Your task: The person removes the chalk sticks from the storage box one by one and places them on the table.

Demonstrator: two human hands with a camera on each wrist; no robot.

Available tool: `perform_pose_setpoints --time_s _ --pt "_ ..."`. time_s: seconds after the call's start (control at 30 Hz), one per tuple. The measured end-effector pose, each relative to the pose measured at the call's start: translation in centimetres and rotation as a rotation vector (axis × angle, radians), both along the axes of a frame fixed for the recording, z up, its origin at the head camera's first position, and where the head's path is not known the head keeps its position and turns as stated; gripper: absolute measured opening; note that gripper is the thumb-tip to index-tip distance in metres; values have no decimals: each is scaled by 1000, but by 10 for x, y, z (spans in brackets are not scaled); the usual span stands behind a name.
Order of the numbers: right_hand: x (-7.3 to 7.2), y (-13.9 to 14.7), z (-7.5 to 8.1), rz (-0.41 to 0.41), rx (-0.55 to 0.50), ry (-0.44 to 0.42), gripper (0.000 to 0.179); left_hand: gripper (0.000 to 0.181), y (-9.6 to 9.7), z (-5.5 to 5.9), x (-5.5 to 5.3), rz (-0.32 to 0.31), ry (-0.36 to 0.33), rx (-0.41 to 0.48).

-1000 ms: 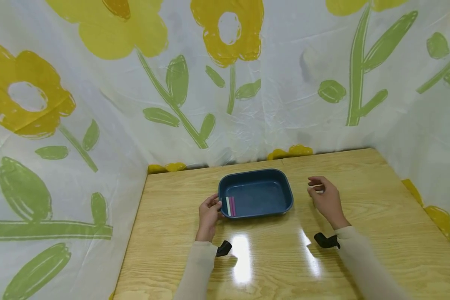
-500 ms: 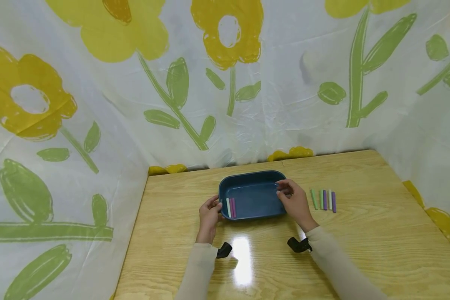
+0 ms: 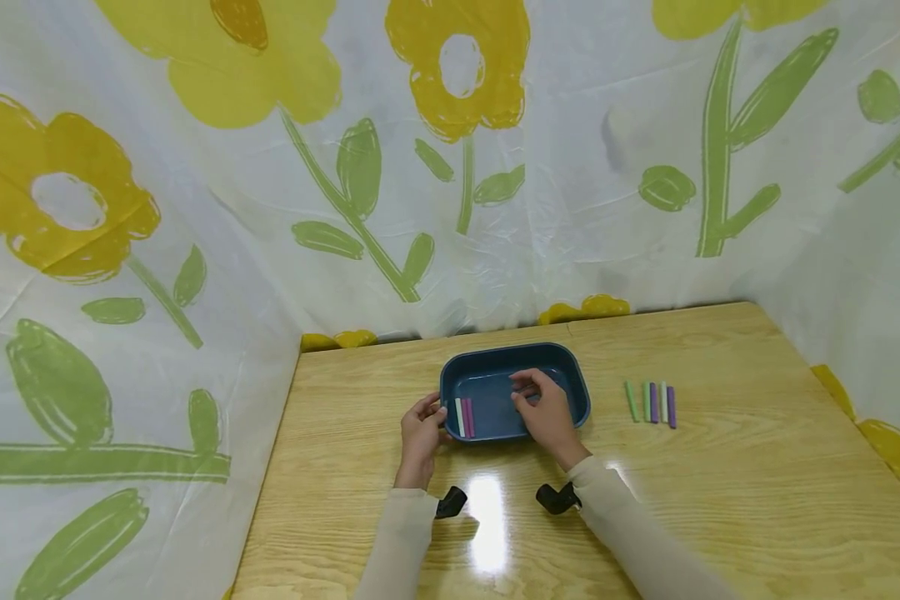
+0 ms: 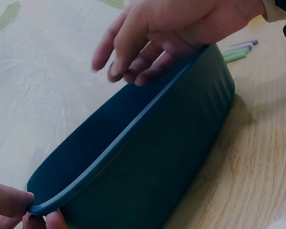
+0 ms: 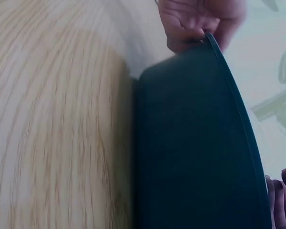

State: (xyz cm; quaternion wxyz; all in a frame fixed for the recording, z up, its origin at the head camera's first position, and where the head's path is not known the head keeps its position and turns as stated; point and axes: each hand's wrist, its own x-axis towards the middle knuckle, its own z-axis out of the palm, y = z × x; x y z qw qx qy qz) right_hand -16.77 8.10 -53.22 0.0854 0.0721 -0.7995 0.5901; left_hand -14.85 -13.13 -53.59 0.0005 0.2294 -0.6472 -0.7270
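Note:
A dark blue rectangular tray [image 3: 513, 437] stands on the wooden table. My left hand [image 3: 420, 435] grips its left end, thumb over the rim and fingers outside, as the left wrist view also shows at the rim [image 4: 57, 202]. Inside the tray's left end lie one white chalk stick [image 3: 460, 417] and two magenta chalk sticks [image 3: 468, 417], side by side. Over the tray's right half hovers my right hand [image 3: 549, 412], fingers loosely bent, thumb apart from the index finger. Nothing shows between its fingers in the left wrist view, where the hand [image 4: 181, 28] reaches over the rim.
Right of the tray, several green, purple and white chalk sticks [image 3: 653, 403] lie in a rough row on the table [image 3: 735, 483]. A floral-patterned sheet [image 3: 570, 208] hangs behind the table and along both sides.
My right hand has moved left from beside the chalk row, across the tray's right rim, to above its inside. The row is uncovered now. My left hand has stayed on the tray.

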Motion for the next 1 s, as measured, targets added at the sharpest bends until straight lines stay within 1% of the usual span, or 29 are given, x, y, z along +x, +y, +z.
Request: perform_pose_setpoints --time_s 0.33,0.5,0.63,0.83,0.93,1.0 --pt "-4 -32 -3 33 4 37 25 36 -1 1 1 6 -8 0" --pt "-5 -48 -1 64 10 33 25 36 0 2 1 -3 -12 -9" --pt "-8 -57 -1 66 15 26 26 36 1 1 1 -6 -6 -6" --pt "-13 -63 -4 95 62 -3 27 36 1 0 0 -3 6 7" --pt "-15 -64 -5 128 108 -39 29 37 1 0 1 -7 9 7" --pt "-16 -64 -5 159 148 -84 33 37 0 0 1 -6 3 5"
